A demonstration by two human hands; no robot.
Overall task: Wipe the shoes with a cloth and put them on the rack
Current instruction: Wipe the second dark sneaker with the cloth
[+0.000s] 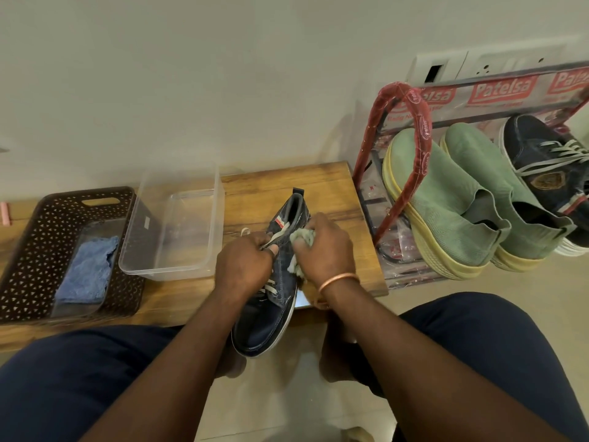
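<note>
A dark blue sneaker (267, 317) with pale laces lies toe toward me over the front edge of the low wooden table (334, 193). My left hand (243, 266) grips it across the laces. My right hand (325, 247) holds a bunched pale green cloth (299, 239) against the shoe's right side. The shoe rack (404, 122), wrapped in red and printed plastic, stands to the right. It carries two green slip-on shoes (446, 199) and the matching dark blue sneaker (541, 157).
A clear plastic tub (178, 231) sits left of the shoe. Further left a brown perforated basket (35, 250) holds a blue cloth (87, 272). My knees frame the bottom of the view. The wall with sockets (478, 63) is behind the rack.
</note>
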